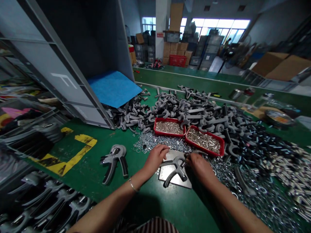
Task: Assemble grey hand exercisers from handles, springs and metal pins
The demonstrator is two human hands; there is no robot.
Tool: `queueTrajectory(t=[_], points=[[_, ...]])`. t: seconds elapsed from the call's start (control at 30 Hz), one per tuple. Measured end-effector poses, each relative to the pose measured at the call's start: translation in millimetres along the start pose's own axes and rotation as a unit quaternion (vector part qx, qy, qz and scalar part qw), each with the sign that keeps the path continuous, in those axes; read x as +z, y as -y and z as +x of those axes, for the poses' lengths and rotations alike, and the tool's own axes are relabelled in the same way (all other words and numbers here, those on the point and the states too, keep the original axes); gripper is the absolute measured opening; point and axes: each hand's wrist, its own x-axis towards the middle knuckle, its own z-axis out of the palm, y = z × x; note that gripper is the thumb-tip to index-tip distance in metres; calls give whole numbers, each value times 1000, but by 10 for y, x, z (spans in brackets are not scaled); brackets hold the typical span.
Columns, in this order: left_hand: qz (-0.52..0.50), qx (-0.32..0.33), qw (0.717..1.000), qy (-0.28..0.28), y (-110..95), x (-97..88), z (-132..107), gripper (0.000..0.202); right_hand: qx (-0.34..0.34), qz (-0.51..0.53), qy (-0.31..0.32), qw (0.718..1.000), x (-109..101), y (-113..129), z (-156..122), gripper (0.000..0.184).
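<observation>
A grey and black hand grip strengthener [176, 168] lies with its legs spread on a flat metal plate [186, 184] in front of me. My left hand [156, 157] is at the plate's upper left, fingers curled together beside the small metal rings [155, 140]; whatever they pinch is hidden. On the other side, my right hand [199, 166] has its fingertips closed close to the strengthener's right side. A small dark part seems to be at those fingertips, too unclear to name. Another hand grip strengthener [115, 161], with its spring showing, rests on the green table to the left.
Two red trays [157, 133] [221, 149] hold small metal pins. Behind them is a heap of grey handles [191, 110]. Loose washers [262, 197] and springs spread right. A tipped grey crate [80, 90] stands left, above a bin of strengtheners [51, 204].
</observation>
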Motion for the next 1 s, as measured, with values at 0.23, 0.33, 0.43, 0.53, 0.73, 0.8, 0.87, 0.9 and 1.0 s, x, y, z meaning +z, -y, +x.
queueTrajectory(t=[0.23, 0.33, 0.43, 0.53, 0.73, 0.8, 0.87, 0.9, 1.0], points=[[31, 14, 997, 63, -19, -43, -224, 10, -82, -71, 11, 994, 9, 46, 48, 13], [123, 79, 987, 72, -66, 100, -117, 15, -81, -72, 0, 994, -85, -15, -4, 7], [202, 104, 971, 79, -45, 231, -28, 18, -17, -88, -46, 995, -144, -146, -166, 22], [261, 141, 951, 84, 7, 327, -5, 19, 76, -84, -32, 993, -94, -278, -343, 23], [402, 287, 860, 128, 3, 390, -50, 20, 90, 16, -11, 996, -40, -307, -497, 15], [415, 329, 833, 161, -6, 380, -48, 23, 83, 85, -13, 993, -104, -256, -554, 19], [410, 336, 830, 175, -4, 366, -31, 25, 87, 154, -4, 984, -174, -203, -629, 23], [405, 331, 833, 178, -3, 360, -23, 26, 93, 171, 7, 981, -206, -183, -667, 25], [391, 304, 850, 179, -22, 343, -40, 27, 107, 157, 70, 979, -300, -136, -751, 26]])
